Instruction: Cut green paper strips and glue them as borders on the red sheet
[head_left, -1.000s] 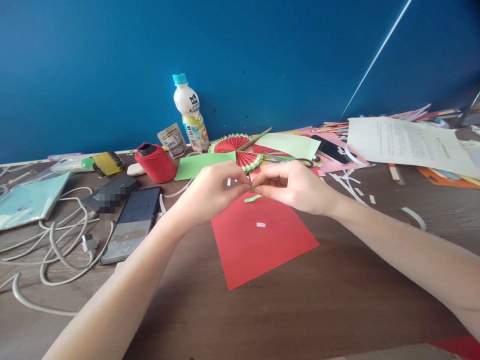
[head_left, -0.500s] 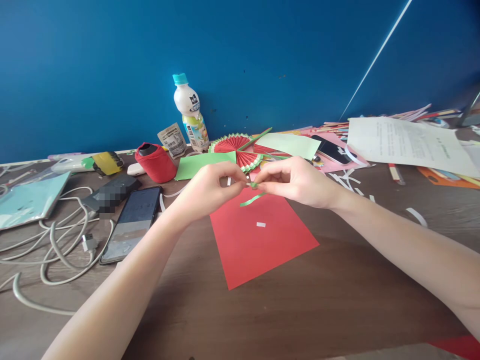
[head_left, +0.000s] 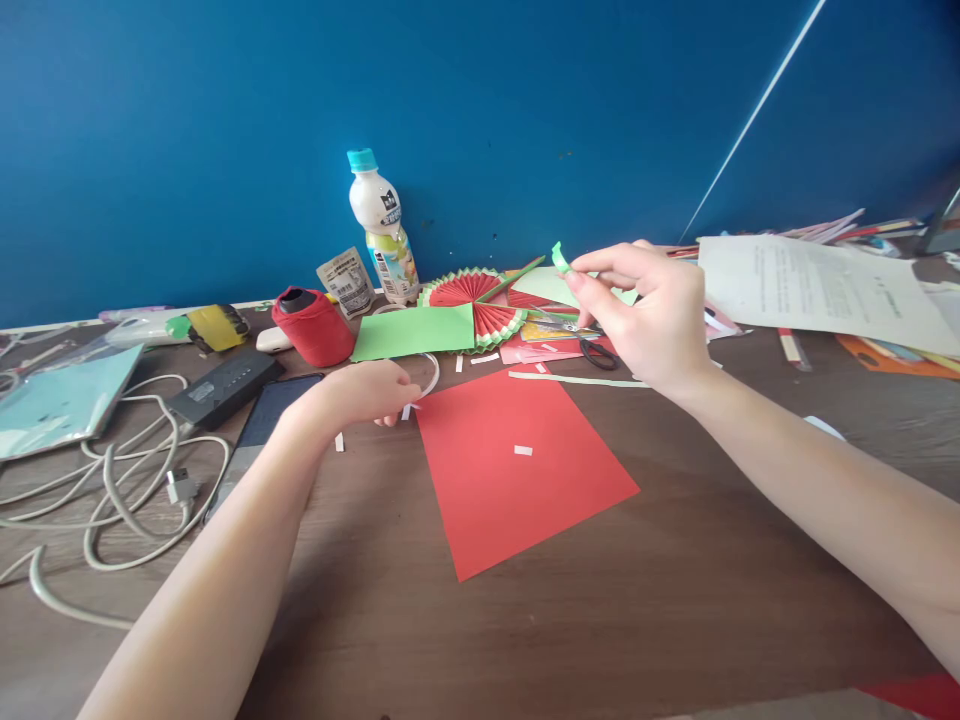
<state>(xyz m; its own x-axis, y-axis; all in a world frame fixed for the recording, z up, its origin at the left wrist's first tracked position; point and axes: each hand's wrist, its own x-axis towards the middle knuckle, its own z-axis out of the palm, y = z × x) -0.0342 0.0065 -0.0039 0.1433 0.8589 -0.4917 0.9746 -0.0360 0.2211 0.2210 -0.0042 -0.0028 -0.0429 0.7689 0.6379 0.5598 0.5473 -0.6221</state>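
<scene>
My right hand [head_left: 645, 305] is raised above the back of the table. Its thumb and fingers pinch a short curled green paper strip [head_left: 560, 258]. Lower down at the left, my left hand [head_left: 367, 390] is closed with its fingers curled down near the tabletop. A small white paper piece [head_left: 406, 411] shows by its fingertips; whether they grip it I cannot tell. Between the hands lies a red paper sheet [head_left: 525, 490] with a white scrap [head_left: 523, 451] on it. Behind it are a green paper rectangle [head_left: 416, 332], a red and green pleated paper fan [head_left: 465, 290] and scissors [head_left: 598, 353].
A bottle [head_left: 382, 230] stands against the blue wall, beside a red-wrapped roll [head_left: 315, 330]. Cables [head_left: 101, 520], a black power bank [head_left: 225, 388] and a phone [head_left: 274, 415] lie at left. A printed sheet [head_left: 817, 290] rests at right, and paper scraps lie about.
My hands have come apart from above the red sheet. The right rose up and right with the green strip; the left went down and left. The scissors and a long pale strip now show.
</scene>
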